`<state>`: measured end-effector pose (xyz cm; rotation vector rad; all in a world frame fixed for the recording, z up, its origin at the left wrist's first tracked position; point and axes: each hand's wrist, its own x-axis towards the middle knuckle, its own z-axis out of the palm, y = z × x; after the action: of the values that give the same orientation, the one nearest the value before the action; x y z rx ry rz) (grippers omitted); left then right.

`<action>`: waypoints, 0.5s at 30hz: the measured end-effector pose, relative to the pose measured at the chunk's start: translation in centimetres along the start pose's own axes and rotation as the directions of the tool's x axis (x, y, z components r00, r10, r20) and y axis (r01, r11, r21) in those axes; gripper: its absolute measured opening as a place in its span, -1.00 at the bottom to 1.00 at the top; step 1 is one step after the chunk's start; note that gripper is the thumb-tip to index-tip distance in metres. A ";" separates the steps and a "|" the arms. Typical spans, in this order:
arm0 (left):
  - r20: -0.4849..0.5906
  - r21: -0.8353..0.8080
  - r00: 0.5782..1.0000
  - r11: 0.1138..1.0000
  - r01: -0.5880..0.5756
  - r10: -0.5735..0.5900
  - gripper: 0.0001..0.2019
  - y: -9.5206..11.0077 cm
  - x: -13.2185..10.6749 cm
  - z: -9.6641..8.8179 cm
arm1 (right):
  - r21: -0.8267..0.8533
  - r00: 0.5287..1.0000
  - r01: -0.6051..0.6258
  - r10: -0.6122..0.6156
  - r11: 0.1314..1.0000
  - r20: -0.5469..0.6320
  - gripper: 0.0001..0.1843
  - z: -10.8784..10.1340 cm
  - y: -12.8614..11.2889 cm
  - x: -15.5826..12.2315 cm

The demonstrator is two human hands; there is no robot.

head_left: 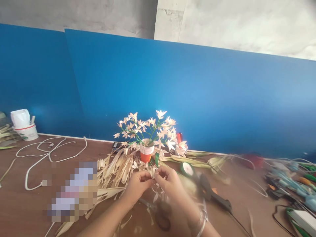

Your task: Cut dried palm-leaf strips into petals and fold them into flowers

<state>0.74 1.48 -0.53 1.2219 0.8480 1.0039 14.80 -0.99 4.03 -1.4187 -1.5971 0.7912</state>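
Observation:
My left hand point(138, 185) and my right hand point(169, 179) meet at the middle of the table, fingertips pinched together. Between them shows a small pale flower point(152, 171) made of dried husk petals; which fingers bear it is hard to see. Just beyond stands an orange and white paper cup point(147, 154) with green-stemmed cream flowers point(160, 133) spreading out of it. Dried corn husks point(118, 168) lie heaped to the left of the cup. Below my hands rests a pair of scissors point(163, 214), partly blurred.
A black glue gun point(214, 194) with its cord and a roll of green tape point(187, 169) lie to the right. White cables point(49, 153) and a white tub point(26, 131) are at left. Blue panels point(172, 85) close off the back. Tangled items point(293, 181) crowd the far right.

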 end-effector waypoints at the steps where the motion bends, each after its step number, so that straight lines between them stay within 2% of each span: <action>1: 0.016 -0.013 1.000 1.000 0.008 -0.007 -0.77 0.0 0.0 -0.1 | -0.001 1.000 0.004 -0.004 1.000 0.007 -0.88 0.0 0.0 0.0; 5: 0.066 -0.042 0.998 0.999 0.011 -0.008 -0.77 0.3 0.0 -0.1 | 0.043 0.999 0.001 -0.003 0.999 0.042 -0.88 -0.1 0.1 0.0; 11: 0.055 -0.057 0.998 0.998 -0.013 0.016 -0.76 0.1 0.1 -0.2 | 0.044 0.999 0.006 -0.008 0.999 0.050 -0.87 -0.1 0.2 0.1; 15: 0.011 -0.023 0.999 0.999 -0.030 0.031 -0.74 -0.1 0.2 -0.2 | 0.052 0.998 -0.010 0.007 0.999 0.061 -0.86 -0.2 0.0 0.0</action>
<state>0.60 1.74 -0.70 1.2231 0.8089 1.0276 14.94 -0.99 4.14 -1.3770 -1.6059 0.8824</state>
